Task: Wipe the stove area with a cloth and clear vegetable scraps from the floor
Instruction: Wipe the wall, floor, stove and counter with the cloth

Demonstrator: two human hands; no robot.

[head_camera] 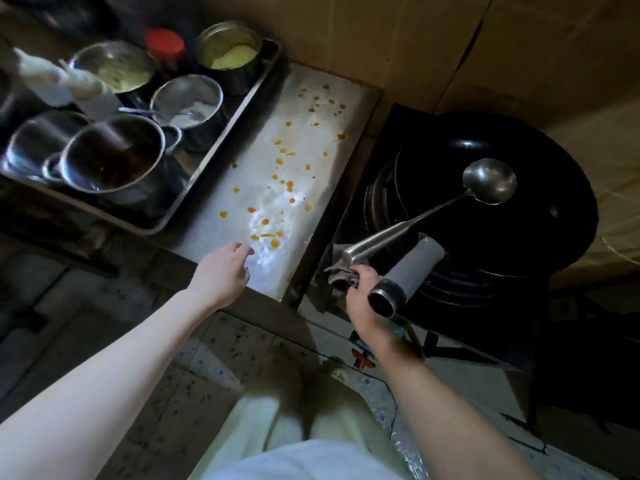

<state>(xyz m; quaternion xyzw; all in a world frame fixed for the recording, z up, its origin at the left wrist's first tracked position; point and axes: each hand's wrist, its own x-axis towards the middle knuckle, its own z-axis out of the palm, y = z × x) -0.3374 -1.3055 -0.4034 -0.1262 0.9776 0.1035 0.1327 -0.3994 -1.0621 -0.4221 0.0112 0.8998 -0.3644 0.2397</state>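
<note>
A steel counter (311, 98) beside the stove is dotted with small orange scraps (277, 168) and a white smear. My left hand (221, 275) hovers at the counter's near edge, fingers apart and empty. My right hand (363, 299) grips a crumpled grey-brown cloth (341, 273) at the stove's front left corner. A black wok (519, 209) sits on the burner, its grey handle (408, 275) pointing toward me just over my right hand. A steel ladle (488, 180) rests in the wok, its handle reaching down to the cloth.
A metal tray (221, 133) at the left holds several steel pots of seasonings and a red-lidded jar (164, 45). Cardboard (381, 36) lines the wall behind. Speckled floor tiles (194, 368) lie below, with a red gas valve (362, 360) under the stove.
</note>
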